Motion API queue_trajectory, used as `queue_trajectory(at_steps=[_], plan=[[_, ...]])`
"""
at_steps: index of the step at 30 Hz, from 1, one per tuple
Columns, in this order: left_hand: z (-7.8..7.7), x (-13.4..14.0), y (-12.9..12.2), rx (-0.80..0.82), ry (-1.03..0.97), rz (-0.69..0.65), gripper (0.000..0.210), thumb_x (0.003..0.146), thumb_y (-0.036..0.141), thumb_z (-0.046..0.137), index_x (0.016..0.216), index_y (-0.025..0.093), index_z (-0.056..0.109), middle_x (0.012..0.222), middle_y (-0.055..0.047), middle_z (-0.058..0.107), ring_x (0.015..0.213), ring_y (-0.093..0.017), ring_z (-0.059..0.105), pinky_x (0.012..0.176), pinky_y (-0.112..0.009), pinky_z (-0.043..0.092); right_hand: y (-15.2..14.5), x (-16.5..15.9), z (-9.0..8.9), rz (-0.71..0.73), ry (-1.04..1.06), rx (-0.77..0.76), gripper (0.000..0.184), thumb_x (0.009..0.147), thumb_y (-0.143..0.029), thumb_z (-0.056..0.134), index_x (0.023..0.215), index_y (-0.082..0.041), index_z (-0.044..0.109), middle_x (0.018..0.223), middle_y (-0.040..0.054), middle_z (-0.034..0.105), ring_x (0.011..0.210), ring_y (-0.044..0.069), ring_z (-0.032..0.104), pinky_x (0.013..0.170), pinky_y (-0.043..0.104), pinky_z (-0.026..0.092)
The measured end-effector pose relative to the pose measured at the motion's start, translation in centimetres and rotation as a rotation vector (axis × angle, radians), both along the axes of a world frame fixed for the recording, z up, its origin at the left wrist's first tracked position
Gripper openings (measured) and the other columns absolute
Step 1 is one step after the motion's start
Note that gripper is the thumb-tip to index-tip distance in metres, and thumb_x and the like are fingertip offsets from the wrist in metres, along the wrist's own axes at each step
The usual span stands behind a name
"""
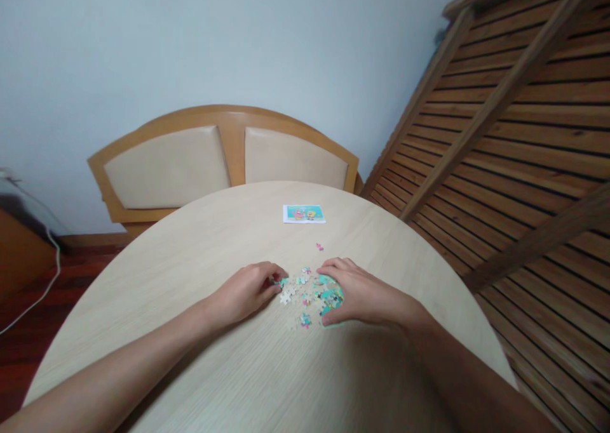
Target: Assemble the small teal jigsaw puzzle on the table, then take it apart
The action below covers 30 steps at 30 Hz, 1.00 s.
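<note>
Jigsaw puzzle pieces point(305, 301) lie in a loose heap on the round wooden table point(229, 363), some with teal printed faces and some pale side up. My left hand point(250, 290) is at the heap's left edge, thumb and fingers curled in on a teal puzzle piece point(283, 282). On the other side, my right hand point(359, 293) has thumb and fingers spread around the teal pieces point(330, 298), touching the heap's right edge. A pink puzzle piece point(319, 247) lies apart, beyond the heap.
A small picture card point(305, 214) with cartoon figures lies near the table's far side. Behind the table stands a wooden bench back with cream panels point(166, 166) against the wall. A slatted wooden frame point(515, 115) leans at the right. A white cable point(58, 261) hangs at the left.
</note>
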<state>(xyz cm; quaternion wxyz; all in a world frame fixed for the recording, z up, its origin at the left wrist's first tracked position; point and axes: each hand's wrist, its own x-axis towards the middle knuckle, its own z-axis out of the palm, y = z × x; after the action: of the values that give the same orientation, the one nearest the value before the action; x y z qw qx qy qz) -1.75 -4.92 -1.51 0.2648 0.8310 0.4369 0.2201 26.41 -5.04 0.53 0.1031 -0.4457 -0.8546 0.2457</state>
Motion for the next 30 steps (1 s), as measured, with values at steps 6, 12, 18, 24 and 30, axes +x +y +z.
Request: queue_trajectory(at_steps=[6,12,18,24,30], plan=[[-0.4,0.9,0.2,-0.009,-0.115,0.072,0.019,0.094,0.027,0.053,0.101,0.018,0.069,0.095,-0.007,0.073,0.082,-0.019,0.065,0.071,-0.029,0.049,-0.3,-0.2,0.3,-0.109,-0.042,-0.058,0.074,0.052,-0.043,0.093,0.113,-0.018,0.060,0.117,0.0107,0.054,0.114,0.031,0.050,0.098,0.043,0.045],[-0.8,1.4,0.3,-0.117,-0.300,0.146,0.023,0.093,0.034,0.054,0.099,0.015,0.066,0.087,-0.007,0.072,0.076,-0.017,0.064,0.068,-0.027,0.049,0.2,-0.1,-0.4,-0.121,0.009,-0.092,0.065,0.052,-0.035,0.092,0.105,-0.020,0.057,0.109,0.0060,0.057,0.105,0.026,0.054,0.086,0.034,0.046],[-0.9,1.5,0.5,-0.157,-0.406,0.186,0.029,0.092,0.042,0.057,0.097,0.014,0.064,0.082,-0.006,0.069,0.067,-0.014,0.059,0.060,-0.024,0.044,0.7,-0.6,-1.4,-0.084,0.241,-0.234,0.046,0.064,-0.017,0.081,0.106,-0.021,0.063,0.086,-0.0016,0.066,0.078,0.016,0.062,0.066,0.025,0.045],[-1.1,1.5,0.6,-0.131,-0.391,0.165,0.025,0.092,0.037,0.056,0.100,0.015,0.063,0.091,-0.008,0.070,0.081,-0.018,0.064,0.072,-0.028,0.049,1.5,-1.6,-1.8,-0.166,0.447,-0.218,0.016,0.075,-0.016,0.070,0.092,-0.015,0.072,0.083,0.0033,0.070,0.075,0.016,0.063,0.066,0.025,0.049],[0.1,1.5,-0.4,0.033,-0.191,-0.053,0.027,0.087,0.033,0.066,0.110,0.020,0.065,0.115,-0.011,0.067,0.108,-0.025,0.062,0.099,-0.042,0.048,1.3,0.1,-0.6,-0.191,0.385,-0.144,0.028,0.079,-0.035,0.073,0.100,-0.016,0.072,0.092,0.0068,0.072,0.086,0.021,0.065,0.076,0.032,0.052]])
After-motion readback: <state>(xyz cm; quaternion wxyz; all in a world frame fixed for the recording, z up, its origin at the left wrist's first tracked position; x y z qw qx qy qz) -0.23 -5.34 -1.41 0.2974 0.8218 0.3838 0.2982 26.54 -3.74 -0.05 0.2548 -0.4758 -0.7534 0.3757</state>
